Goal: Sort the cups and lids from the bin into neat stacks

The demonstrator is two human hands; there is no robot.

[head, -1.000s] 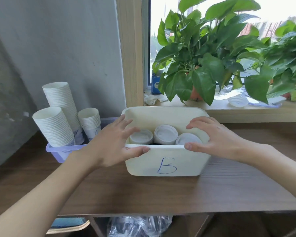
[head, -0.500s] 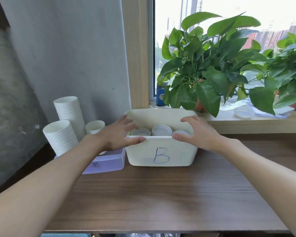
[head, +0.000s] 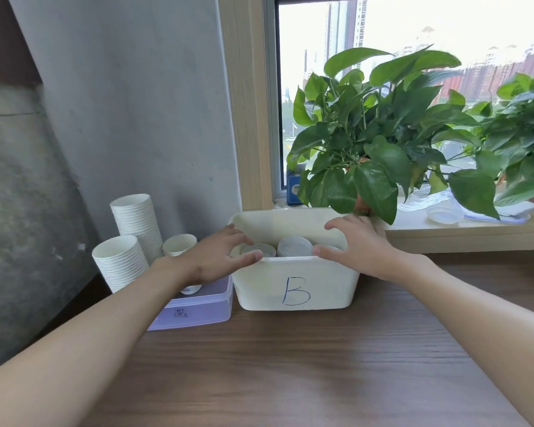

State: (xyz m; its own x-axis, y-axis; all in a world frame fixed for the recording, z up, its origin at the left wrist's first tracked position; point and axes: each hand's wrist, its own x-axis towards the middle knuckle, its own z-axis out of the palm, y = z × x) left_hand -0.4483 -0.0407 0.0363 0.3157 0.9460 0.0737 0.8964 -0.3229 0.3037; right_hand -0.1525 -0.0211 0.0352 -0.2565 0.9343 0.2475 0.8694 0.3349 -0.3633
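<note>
1. The wooden bench (head: 321, 365) carries everything, and its near part is bare, which looks like the natural place to build stacks.
2. Leafy potted plants (head: 383, 143) stand on the window sill behind and overhang the back right corner of the bin.
3. The white bin (head: 293, 288), marked with a blue "B", sits at the back of the bench against the sill, touching or just beside a lavender tray (head: 198, 306) on its left.
4. Three stacks of white paper cups (head: 136, 223) stand in that tray, nested, so the cups seem largely sorted.
5. The left hand (head: 216, 257) and right hand (head: 358, 248) take the bin at its two ends. Each thumb lies along the near rim while the curved fingers (head: 238, 234) arch over the opening. It is a two-handed hold, probably meant to keep the bin level if it is shifted. Neither hand holds anything else.
6. White lids (head: 294, 246) stand in short piles inside the bin, between the thumbs. At least three piles show, and the rest is hidden.
</note>
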